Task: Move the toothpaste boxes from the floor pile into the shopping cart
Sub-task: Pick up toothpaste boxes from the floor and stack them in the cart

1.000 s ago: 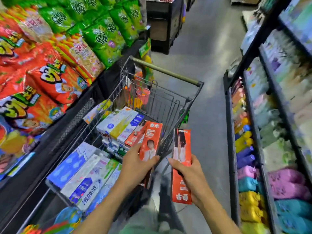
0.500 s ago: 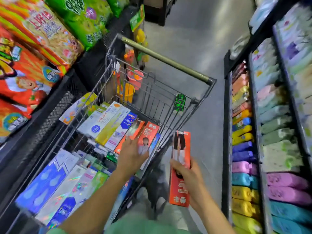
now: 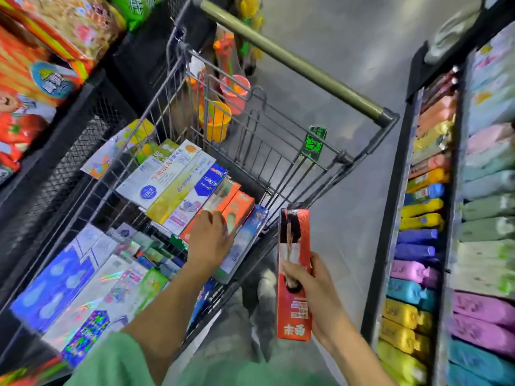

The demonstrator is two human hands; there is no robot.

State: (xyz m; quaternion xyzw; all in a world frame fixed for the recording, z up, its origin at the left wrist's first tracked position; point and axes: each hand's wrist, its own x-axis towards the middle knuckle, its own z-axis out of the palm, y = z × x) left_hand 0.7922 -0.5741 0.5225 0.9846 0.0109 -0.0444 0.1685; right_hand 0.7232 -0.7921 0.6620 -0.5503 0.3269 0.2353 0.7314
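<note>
While the left hand (image 3: 210, 240) lies flat with its fingers spread on an orange box (image 3: 237, 211) in the shopping cart (image 3: 281, 151), the right hand (image 3: 312, 291) grips another red-orange toothpaste box (image 3: 294, 274) just outside the cart's near right rim. That held box stands nearly upright, pinched around its middle between thumb and fingers, probably so it can be swung over the wire edge in one short move once the left hand clears.

The orange box under the left palm sits at the right end of a slanted row of boxes (image 3: 172, 182) lying side by side across the basket, white, yellow and blue ones to its left, and a pale blue box (image 3: 248, 240) wedged between it and the cart's right wall. The flat, pressing hand looks like it is settling this box against its neighbours to keep the row tidy and leave room for more. Whether the fingers curl at all over the far edge is blurred, so I judge them as straight.

Nearer the person, along the cart's near left side, more boxes (image 3: 69, 285) in blue and shiny foil lie stacked. The cart handle (image 3: 292, 62) crosses the far side, with small orange buckets (image 3: 220, 118) hanging just beyond the wire end. Snack bags (image 3: 41, 65) fill the shelf on the left, coloured packs (image 3: 412, 296) the shelf on the right. No floor pile shows, so how many boxes remain cannot be told.
</note>
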